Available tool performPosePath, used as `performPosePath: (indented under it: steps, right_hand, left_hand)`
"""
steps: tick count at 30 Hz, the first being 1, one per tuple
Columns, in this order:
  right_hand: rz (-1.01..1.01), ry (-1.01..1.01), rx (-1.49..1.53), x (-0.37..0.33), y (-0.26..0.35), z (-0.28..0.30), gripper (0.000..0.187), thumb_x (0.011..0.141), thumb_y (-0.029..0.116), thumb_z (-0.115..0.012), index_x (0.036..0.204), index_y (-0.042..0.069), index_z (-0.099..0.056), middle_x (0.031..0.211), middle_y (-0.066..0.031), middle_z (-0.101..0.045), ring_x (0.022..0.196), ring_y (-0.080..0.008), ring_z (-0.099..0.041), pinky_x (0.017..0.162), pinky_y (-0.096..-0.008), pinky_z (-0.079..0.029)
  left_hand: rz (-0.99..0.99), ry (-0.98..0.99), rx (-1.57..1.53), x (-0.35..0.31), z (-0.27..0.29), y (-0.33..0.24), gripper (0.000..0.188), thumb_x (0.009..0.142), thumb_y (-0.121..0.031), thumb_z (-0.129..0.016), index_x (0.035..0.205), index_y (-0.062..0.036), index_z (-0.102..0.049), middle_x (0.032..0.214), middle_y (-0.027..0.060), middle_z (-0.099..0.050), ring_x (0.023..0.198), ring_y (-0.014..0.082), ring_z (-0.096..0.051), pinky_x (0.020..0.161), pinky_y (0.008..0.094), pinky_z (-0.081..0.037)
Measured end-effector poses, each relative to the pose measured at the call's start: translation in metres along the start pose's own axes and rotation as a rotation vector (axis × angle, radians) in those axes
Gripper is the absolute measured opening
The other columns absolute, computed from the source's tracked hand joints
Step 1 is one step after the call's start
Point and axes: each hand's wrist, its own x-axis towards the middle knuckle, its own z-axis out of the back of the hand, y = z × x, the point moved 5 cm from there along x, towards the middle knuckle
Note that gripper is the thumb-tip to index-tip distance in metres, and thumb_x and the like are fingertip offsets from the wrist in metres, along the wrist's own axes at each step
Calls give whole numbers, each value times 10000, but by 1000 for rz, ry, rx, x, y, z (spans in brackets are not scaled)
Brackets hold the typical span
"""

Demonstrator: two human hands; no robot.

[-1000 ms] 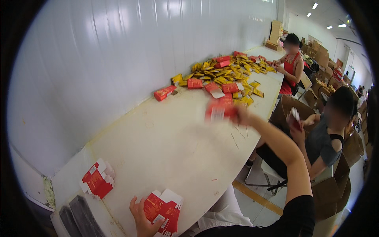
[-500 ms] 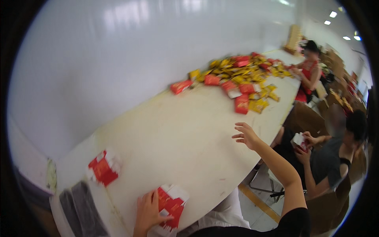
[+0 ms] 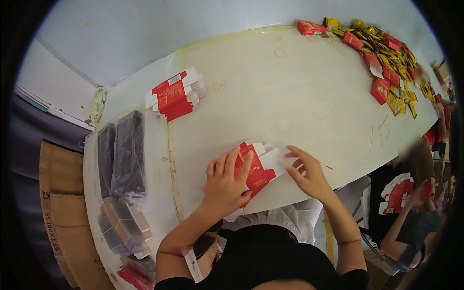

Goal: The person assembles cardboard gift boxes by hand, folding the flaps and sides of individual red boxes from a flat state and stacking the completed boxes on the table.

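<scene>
Near the table's front edge lie flattened red and white cartons, with white flaps sticking out at the right. My left hand rests over their left side, fingers spread on the red face and thumb by the near edge. Just right of the white flap is my right hand, its fingers bent and apart and nothing visible between them. Whether its fingertips touch the flap I cannot tell. A stack of the same flattened red cartons sits farther back on the left.
Dark plastic-wrapped bundles and banded clear-grey packs line the table's left end. Yellow sachets and filled-out red boxes are heaped at the far right. A co-worker sits at right with red cartons. Cardboard stands at left.
My view has swung left and down. The right hand has come from over the table's right side to beside the cartons' flap. The left hand stays on the cartons.
</scene>
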Motion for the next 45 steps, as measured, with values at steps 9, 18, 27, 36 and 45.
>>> performPosePath:
  steps: [9,18,27,36,45]
  right_hand:
    - [-30,115,162,10,7,-9,282,783,0,-634,1060,-6,-579,735,-22,-599,546,-35,-448,486,-217,-378]
    - [125,-25,715,-24,12,-44,582,944,303,-437,1406,7,-241,1345,-131,-389,1252,-214,-387,1047,-361,-310]
    - [67,-74,822,-32,18,-50,579,973,342,-349,1411,-5,-197,1278,-158,-456,1171,-230,-461,1000,-364,-369]
    - [79,-291,739,-35,22,-43,537,991,351,-320,1377,-10,-228,1254,-170,-477,1160,-243,-473,994,-391,-388]
    - [69,-156,719,-33,29,-43,576,982,334,-362,1418,11,-171,1308,-206,-429,1210,-280,-437,1015,-410,-363]
  left_hand:
    - [76,-226,-52,4,3,-8,948,539,-359,-823,1321,7,-432,1265,162,-437,1121,320,-421,909,464,-318]
    - [79,-354,-161,17,19,-38,835,574,-215,-781,1325,-34,-462,1201,127,-449,1077,298,-440,879,470,-323]
    - [67,-252,-385,17,3,-54,929,550,-136,-799,1350,6,-348,1227,189,-380,1107,356,-389,920,481,-299]
    - [84,-379,-451,20,9,-57,760,552,-83,-763,1248,-56,-459,1151,137,-468,1051,326,-477,874,451,-362]
    - [22,-329,-411,17,6,-61,618,583,-70,-741,1158,-65,-515,1156,142,-464,1053,334,-481,863,456,-383]
